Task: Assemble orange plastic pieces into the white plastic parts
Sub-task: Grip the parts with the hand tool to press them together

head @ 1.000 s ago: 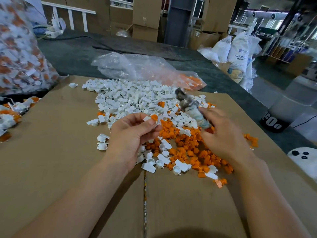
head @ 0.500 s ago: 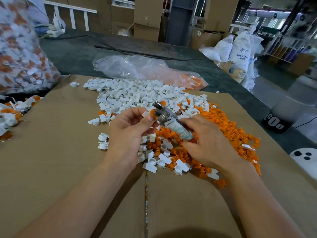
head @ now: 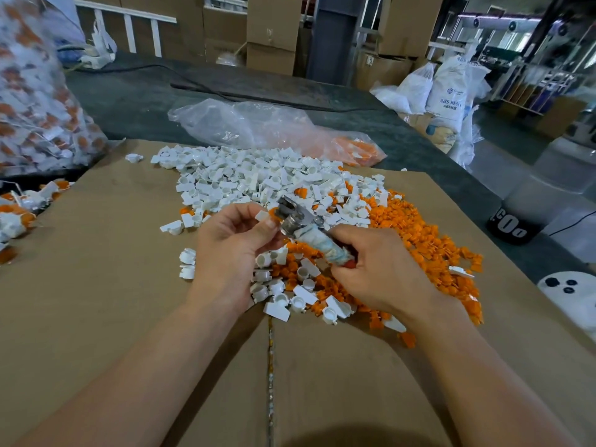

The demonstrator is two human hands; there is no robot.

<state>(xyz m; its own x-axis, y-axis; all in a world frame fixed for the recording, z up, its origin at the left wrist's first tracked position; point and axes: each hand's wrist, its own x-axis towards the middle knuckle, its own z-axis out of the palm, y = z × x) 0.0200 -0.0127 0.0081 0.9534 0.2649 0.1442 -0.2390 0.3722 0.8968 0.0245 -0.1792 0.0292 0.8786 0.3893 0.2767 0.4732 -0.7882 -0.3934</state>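
Pinch white part and orange piece firmly in left hand above the pile, hold tool (gripped in right hand) square to them, press straight home.

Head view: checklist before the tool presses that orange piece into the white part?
1. White part pinched in left hand: ok.
2. Orange piece at the white part's end: ok; how deep it sits: cannot tell.
3. Tool gripped by right hand on its wrapped handle: ok.
4. Metal head lined up on the orange piece: cannot tell, the head hides the contact.
5. Left thumb clear of the metal head: not ok, it lies close beside it.
6. White pile and orange pile close by on the cardboard: ok.
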